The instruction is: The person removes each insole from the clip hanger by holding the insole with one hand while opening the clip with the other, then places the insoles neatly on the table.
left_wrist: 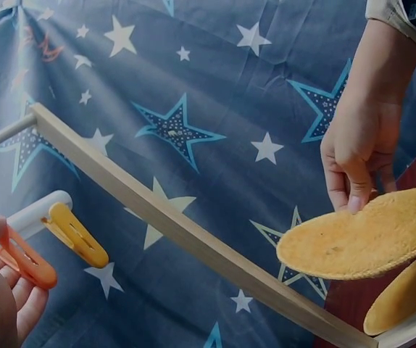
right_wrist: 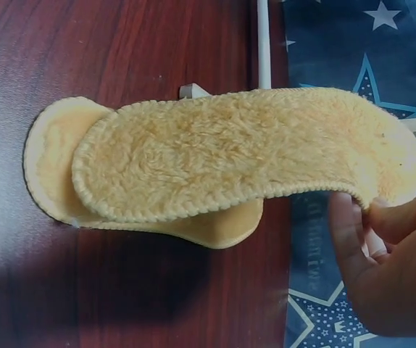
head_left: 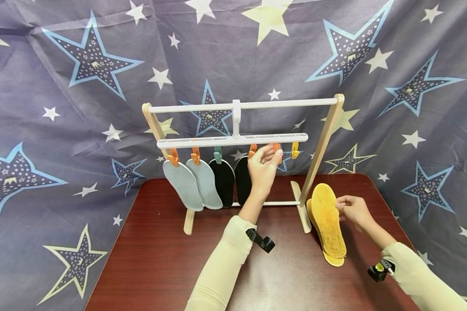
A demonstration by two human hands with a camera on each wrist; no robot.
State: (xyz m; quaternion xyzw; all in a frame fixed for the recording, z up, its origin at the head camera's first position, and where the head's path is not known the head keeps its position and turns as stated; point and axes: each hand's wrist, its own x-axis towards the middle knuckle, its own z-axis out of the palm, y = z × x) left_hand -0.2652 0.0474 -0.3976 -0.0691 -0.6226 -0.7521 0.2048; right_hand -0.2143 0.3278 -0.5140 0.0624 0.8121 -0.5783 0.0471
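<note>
My left hand (head_left: 262, 168) pinches an orange clip (left_wrist: 25, 257) between thumb and fingers, under the white hanger bar (head_left: 233, 141). Beside that clip hangs a yellow clip (head_left: 295, 150) with nothing in it. Over at the right, my right hand (head_left: 353, 210) pinches the edge of a fuzzy yellow insole (right_wrist: 215, 156), whose toe part is raised. A second yellow insole (right_wrist: 52, 163) lies on the table beneath it, partly covered. Two grey insoles (head_left: 183, 185) and two black insoles (head_left: 222, 183) hang from clips left of my left hand, which partly hides one black insole.
A drying rack with wooden posts (head_left: 322, 144) and a white top rail (head_left: 288, 103) stands on the dark red table (head_left: 148, 259). The hanger hooks over the rail's middle. Behind the table hangs a star-patterned cloth (head_left: 225, 52). The rack's right foot (head_left: 301, 207) is close beside the yellow insoles.
</note>
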